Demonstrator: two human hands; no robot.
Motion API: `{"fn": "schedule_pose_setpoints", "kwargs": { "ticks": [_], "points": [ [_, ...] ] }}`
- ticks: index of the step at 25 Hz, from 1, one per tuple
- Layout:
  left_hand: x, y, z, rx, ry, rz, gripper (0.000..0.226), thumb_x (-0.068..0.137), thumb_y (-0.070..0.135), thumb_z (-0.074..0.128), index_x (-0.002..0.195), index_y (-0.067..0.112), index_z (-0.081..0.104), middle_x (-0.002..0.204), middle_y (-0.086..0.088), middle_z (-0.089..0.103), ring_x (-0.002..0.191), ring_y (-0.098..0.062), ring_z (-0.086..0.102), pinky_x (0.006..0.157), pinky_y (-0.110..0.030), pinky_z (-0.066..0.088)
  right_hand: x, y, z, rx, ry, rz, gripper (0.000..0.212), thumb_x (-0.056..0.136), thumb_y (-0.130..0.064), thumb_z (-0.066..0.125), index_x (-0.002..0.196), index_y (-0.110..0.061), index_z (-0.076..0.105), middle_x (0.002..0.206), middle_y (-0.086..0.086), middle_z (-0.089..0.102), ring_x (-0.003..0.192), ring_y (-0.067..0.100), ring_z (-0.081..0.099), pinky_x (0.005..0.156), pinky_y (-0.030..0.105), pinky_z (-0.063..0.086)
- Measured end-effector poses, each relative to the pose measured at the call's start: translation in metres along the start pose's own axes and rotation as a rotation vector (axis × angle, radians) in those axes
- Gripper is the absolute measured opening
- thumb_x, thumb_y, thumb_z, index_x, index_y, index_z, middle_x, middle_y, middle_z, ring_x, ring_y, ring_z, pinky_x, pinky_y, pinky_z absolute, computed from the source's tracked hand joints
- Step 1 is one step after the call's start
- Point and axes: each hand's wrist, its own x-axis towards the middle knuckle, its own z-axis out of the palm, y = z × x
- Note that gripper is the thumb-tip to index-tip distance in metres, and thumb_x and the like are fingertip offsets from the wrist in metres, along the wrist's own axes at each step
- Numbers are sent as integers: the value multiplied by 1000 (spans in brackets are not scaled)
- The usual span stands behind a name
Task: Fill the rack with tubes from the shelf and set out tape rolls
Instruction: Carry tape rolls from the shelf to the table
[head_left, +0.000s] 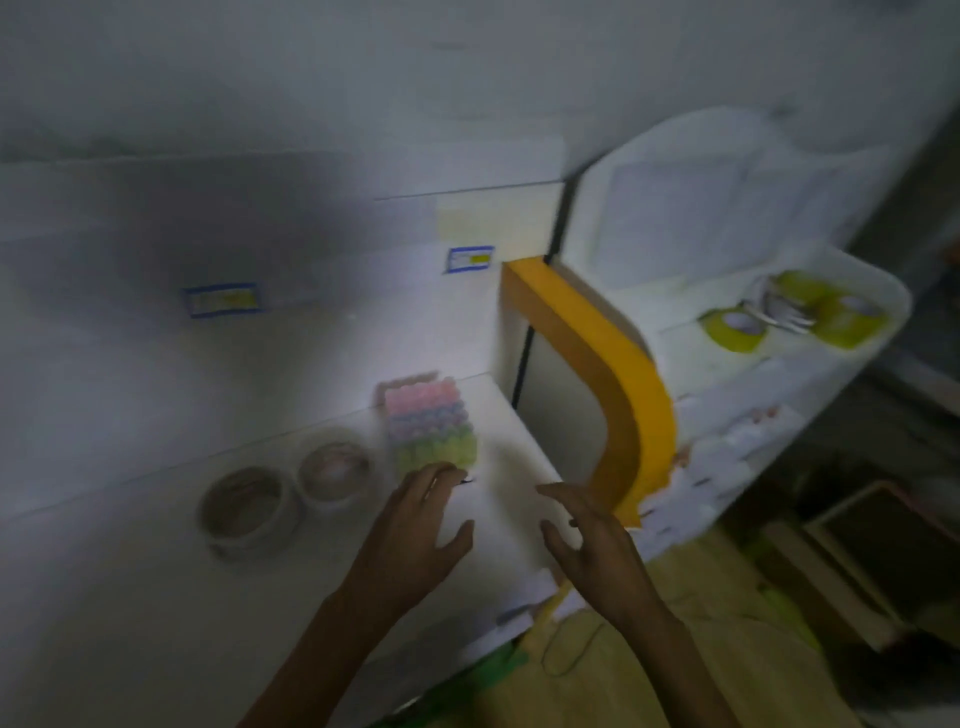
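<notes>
Head view, blurred by motion and dim at the edges: a white tabletop (130, 597) fills the lower left, and to its right stands a white shelf unit (737, 426) trimmed with a curved orange edge (618, 384). On an upper ledge of the shelf lie yellow-green tape rolls (735, 327), at least two, with a pale looped item between them that is too smeared to identify. On the tabletop, near its far right corner, sits the rack (428, 428), its top packed with rows of pink, blue and green tube caps (423, 402); whether any holes remain unfilled cannot be told. Left of the rack, just beside each other, two brownish tape rolls (291, 493) lie flat. The left hand (415, 525) is released, fingers extended, its fingertips at the near edge of the rack; contact cannot be confirmed. The right hand (587, 535) hovers open over the tabletop's right edge, grasping nothing. By judgement, the rack is light and rigid but top-heavy when full, so it is best taken by its two long sides low down and kept level; the tubes are small, smooth and light, best pinched at the cap. The rolls are stiff rings, easily gripped across the rim or through the core.
</notes>
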Motion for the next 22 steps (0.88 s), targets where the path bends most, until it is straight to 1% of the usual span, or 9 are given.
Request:
{"fn": "schedule_pose_setpoints", "kwargs": {
  "ticks": [4,6,9,10,12,13,16,20,22],
  "points": [
    [31,81,50,-66,-84,134,43,86,41,55,125,24,54,124,10,52,112,-7,49,90,-26,44,-42,54,-61,-12,45,88,40,94,-47,46,130,-30,52,130,-11,57,118,11,53,90,30,51],
    [41,127,84,-85,-97,174,40,86,40,57,123,25,55,123,10,53,109,-7,51,88,-23,45,-60,82,-98,-25,64,102,38,94,-47,47,130,-33,52,127,-15,57,116,6,53,91,26,50],
    [57,182,137,-53,-132,257,38,82,43,55,117,25,58,117,8,56,104,-8,53,84,-18,47,-80,131,-152,-76,106,132,36,94,-43,51,129,-37,51,126,-20,56,112,-4,50,91,12,44],
    [67,199,156,-41,-135,262,40,82,44,55,118,26,57,117,9,56,105,-7,53,86,-16,47,-86,151,-172,-90,119,147,37,94,-43,52,130,-36,52,127,-19,55,113,-5,49,92,12,44],
    [86,224,188,-34,-122,275,45,82,43,57,123,25,54,121,9,56,109,-7,52,88,-22,50,-94,189,-204,-114,135,177,39,93,-42,54,131,-35,51,130,-19,52,116,-3,48,96,15,42],
    [97,237,202,-19,-121,288,47,81,43,58,125,25,52,122,8,55,110,-8,52,89,-24,51,-98,205,-218,-132,143,186,39,92,-42,54,130,-36,51,131,-21,50,117,-3,46,98,14,39],
    [134,272,236,-26,-133,276,50,83,47,54,127,25,53,125,8,54,110,-9,53,88,-22,48,-103,247,-257,-147,170,261,37,92,-38,58,129,-37,51,129,-24,48,116,-6,43,97,7,28],
    [181,298,274,-34,-137,315,46,82,46,53,119,19,59,115,4,61,96,-13,60,78,-27,54,-91,292,-292,-104,190,300,36,93,-35,58,127,-39,47,128,-18,50,115,0,45,97,19,38],
    [206,303,300,-31,-145,306,46,83,46,55,120,19,59,114,3,62,98,-13,61,84,-27,53,-80,318,-304,-79,173,329,35,93,-34,58,125,-41,45,129,-17,49,114,0,46,98,19,40]
  ]
}}
